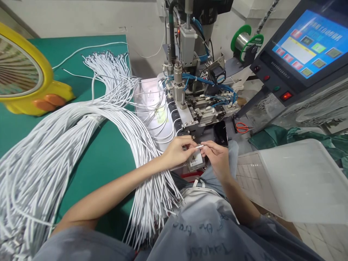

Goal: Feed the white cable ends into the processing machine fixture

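Both my hands meet just in front of a small machine (pixel 190 94) with blue hoses. My left hand (pixel 178 150) is closed in a pinch on the end of a thin white cable (pixel 199 146). My right hand (pixel 217 156) is also pinched on that same cable tip from the other side. A big bundle of white cables (pixel 81 145) lies across the green table (pixel 108 156) to my left and runs under my left forearm.
A yellow fan (pixel 24 76) stands at the far left. A touch screen (pixel 310 43) with red and green buttons is at the right, with a solder spool (pixel 246 40) beside it. Red scissors (pixel 241 127) lie by the machine. A translucent plastic bin (pixel 299 181) sits at my right.
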Action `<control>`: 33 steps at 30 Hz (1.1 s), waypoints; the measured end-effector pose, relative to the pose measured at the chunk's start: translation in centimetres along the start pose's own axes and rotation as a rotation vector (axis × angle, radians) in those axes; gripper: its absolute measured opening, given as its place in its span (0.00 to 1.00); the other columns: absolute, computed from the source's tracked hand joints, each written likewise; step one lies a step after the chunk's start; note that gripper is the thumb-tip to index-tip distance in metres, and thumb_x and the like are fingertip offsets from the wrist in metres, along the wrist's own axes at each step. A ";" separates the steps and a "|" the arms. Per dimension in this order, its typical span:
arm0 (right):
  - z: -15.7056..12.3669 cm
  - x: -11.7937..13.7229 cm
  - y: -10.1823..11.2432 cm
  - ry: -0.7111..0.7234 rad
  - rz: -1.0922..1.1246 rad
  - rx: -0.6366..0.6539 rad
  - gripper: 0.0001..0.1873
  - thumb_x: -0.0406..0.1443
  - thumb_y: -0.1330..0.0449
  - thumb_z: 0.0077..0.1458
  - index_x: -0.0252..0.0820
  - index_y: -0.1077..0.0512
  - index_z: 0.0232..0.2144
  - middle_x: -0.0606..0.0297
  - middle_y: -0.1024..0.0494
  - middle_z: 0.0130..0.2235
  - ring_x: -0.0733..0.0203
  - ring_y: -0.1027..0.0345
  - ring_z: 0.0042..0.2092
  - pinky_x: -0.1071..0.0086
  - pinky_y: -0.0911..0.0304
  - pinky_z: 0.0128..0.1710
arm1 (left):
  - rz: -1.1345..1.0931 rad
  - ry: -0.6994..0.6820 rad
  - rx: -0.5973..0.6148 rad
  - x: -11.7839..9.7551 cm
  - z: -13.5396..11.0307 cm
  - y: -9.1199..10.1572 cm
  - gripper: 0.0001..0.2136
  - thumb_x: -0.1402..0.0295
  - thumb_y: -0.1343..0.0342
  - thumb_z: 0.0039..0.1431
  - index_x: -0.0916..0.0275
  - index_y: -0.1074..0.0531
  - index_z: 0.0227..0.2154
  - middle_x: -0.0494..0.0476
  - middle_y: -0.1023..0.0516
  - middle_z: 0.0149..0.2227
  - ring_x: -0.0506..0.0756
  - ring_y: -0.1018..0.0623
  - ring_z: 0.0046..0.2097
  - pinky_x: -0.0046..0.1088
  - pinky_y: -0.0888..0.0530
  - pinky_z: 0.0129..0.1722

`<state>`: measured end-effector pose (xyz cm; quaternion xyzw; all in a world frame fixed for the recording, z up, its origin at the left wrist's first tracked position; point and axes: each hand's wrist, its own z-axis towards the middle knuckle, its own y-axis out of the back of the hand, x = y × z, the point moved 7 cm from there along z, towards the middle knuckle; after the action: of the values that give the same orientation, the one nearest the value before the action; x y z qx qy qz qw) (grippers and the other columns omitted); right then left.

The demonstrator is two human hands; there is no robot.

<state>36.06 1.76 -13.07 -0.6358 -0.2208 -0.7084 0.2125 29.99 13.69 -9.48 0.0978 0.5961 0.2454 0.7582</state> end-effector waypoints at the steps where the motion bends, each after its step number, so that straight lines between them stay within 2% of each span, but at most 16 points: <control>1: 0.0 0.3 0.2 0.025 -0.050 -0.022 0.10 0.39 0.42 0.53 0.39 0.24 0.33 0.62 0.27 0.30 0.65 0.34 0.29 0.72 0.38 0.27 | 0.000 0.013 -0.002 0.1 0.0 0.0 0.07 0.71 0.46 0.55 0.67 0.28 0.23 0.51 0.33 0.23 0.46 0.33 0.27 0.20 0.37 0.28; 4: 0.1 1.3 0.4 0.107 -0.184 -0.070 0.09 0.37 0.42 0.53 0.38 0.24 0.30 0.62 0.28 0.29 0.66 0.36 0.28 0.73 0.41 0.26 | 0.019 0.013 -0.017 0.4 -0.1 -0.1 0.07 0.71 0.46 0.55 0.67 0.31 0.23 0.50 0.32 0.24 0.46 0.33 0.27 0.21 0.36 0.29; 7: 0.4 1.9 0.2 0.148 -0.282 -0.037 0.08 0.35 0.42 0.53 0.36 0.25 0.27 0.66 0.33 0.23 0.70 0.44 0.23 0.73 0.48 0.21 | 0.078 -0.028 -0.029 0.2 -0.3 -0.2 0.08 0.72 0.47 0.54 0.67 0.34 0.21 0.51 0.32 0.24 0.46 0.33 0.28 0.21 0.37 0.28; 10: 0.6 1.8 0.0 0.137 -0.298 0.006 0.10 0.35 0.43 0.52 0.36 0.27 0.23 0.68 0.40 0.20 0.70 0.48 0.22 0.73 0.52 0.20 | 0.148 -0.073 -0.040 -0.2 -0.4 -0.2 0.06 0.75 0.48 0.54 0.67 0.34 0.22 0.51 0.33 0.24 0.46 0.34 0.28 0.21 0.38 0.28; 13: 0.7 1.7 -0.1 0.147 -0.262 -0.023 0.11 0.36 0.43 0.53 0.37 0.27 0.23 0.69 0.42 0.20 0.70 0.49 0.22 0.73 0.52 0.20 | 0.147 -0.080 -0.062 -0.3 -0.4 0.0 0.06 0.75 0.47 0.53 0.67 0.34 0.22 0.50 0.33 0.24 0.46 0.34 0.27 0.20 0.38 0.27; 15: 0.5 1.9 -0.1 0.182 -0.240 -0.071 0.11 0.37 0.43 0.53 0.37 0.25 0.25 0.68 0.41 0.20 0.69 0.48 0.22 0.73 0.52 0.20 | 0.092 -0.078 -0.057 -0.2 -0.3 0.1 0.07 0.74 0.45 0.54 0.67 0.33 0.22 0.50 0.33 0.23 0.46 0.33 0.27 0.20 0.37 0.27; 18: 0.5 1.8 0.0 0.196 -0.175 -0.094 0.10 0.37 0.42 0.53 0.37 0.25 0.26 0.66 0.35 0.22 0.68 0.44 0.23 0.72 0.50 0.21 | -0.031 -0.108 0.012 -0.4 -0.1 0.0 0.05 0.71 0.44 0.56 0.67 0.27 0.28 0.52 0.29 0.25 0.46 0.30 0.28 0.20 0.34 0.29; 21: 1.0 1.3 0.1 0.137 -0.027 0.016 0.08 0.37 0.41 0.52 0.38 0.24 0.26 0.65 0.32 0.24 0.67 0.42 0.25 0.72 0.49 0.23 | -0.060 -0.164 0.128 -0.8 0.0 0.0 0.09 0.71 0.51 0.61 0.67 0.26 0.33 0.55 0.27 0.28 0.47 0.28 0.31 0.21 0.32 0.31; 24: 1.8 1.1 0.0 0.057 0.026 0.187 0.08 0.37 0.40 0.49 0.37 0.25 0.24 0.66 0.33 0.23 0.68 0.44 0.24 0.73 0.51 0.21 | 0.170 -0.311 0.201 -1.6 -0.1 0.0 0.13 0.74 0.57 0.62 0.68 0.26 0.35 0.58 0.27 0.30 0.48 0.28 0.31 0.22 0.33 0.30; 28: 2.5 1.0 -0.1 0.030 -0.176 0.354 0.09 0.35 0.41 0.47 0.35 0.28 0.20 0.70 0.42 0.19 0.71 0.51 0.21 0.73 0.53 0.21 | 0.639 -0.536 0.238 -2.1 -0.6 -0.6 0.15 0.77 0.60 0.60 0.69 0.27 0.38 0.57 0.29 0.28 0.49 0.32 0.27 0.25 0.37 0.26; 30: 2.6 0.9 -0.2 0.048 -0.263 0.366 0.10 0.34 0.42 0.48 0.35 0.28 0.19 0.71 0.45 0.18 0.71 0.53 0.21 0.73 0.53 0.22 | 0.721 -0.559 0.235 -1.9 -0.7 -0.9 0.15 0.78 0.60 0.60 0.69 0.27 0.38 0.56 0.29 0.28 0.49 0.33 0.27 0.26 0.37 0.26; 33: 2.6 0.7 -0.1 0.064 -0.239 0.262 0.12 0.37 0.42 0.49 0.36 0.29 0.19 0.70 0.45 0.19 0.70 0.53 0.22 0.72 0.52 0.22 | 0.618 -0.449 0.179 -1.3 -0.5 -0.9 0.14 0.75 0.59 0.61 0.68 0.27 0.35 0.56 0.29 0.28 0.49 0.31 0.29 0.25 0.36 0.28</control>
<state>38.05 3.32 -12.15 -0.5491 -0.3787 -0.7134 0.2147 29.49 12.23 -8.91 0.3896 0.3771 0.3816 0.7486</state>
